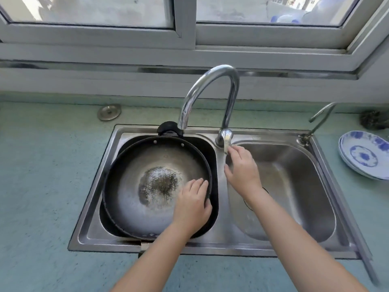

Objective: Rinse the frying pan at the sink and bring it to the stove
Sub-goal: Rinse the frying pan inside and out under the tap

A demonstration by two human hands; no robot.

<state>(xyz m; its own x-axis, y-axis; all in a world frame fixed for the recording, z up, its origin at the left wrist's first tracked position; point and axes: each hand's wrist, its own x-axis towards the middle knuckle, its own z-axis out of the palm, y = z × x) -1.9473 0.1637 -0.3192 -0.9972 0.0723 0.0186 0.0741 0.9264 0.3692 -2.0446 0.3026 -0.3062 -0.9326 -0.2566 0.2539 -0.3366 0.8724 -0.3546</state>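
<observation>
So the frying pan [155, 186] is sitting in the left basin of the double sink [223, 247], filling pretty much all of it, tilted a bit so its near-right rim rides higher, with the black helper handle [169, 128] poking up over the far edge of the basin right by the faucet base. There's a patch of grimy, foamy water pooled in the middle of it, so I'd say the rinsing is underway but not finished. The left hand [192, 205] is draped over the pan's near-right rim, fingers curled loosely inside and thumb on the outside, more a steadying hold than a tight clamp, probably so the pan doesn't slide or rock while water goes in. The right hand [242, 167] is up at the faucet lever [225, 138], fingertips touching the lever and mostly open, not wrapped around anything, which looks like adjusting the flow. I can't really tell whether water is running. The tall curved faucet [212, 95] has its spout between the two basins. The right basin is bare metal with the drain half hidden under the right forearm. Further out on the green counter [42, 165] there's a stack of blue-and-white plates [364, 154] on the far right, and a small second tap [320, 119] near them. No stove in view.
</observation>
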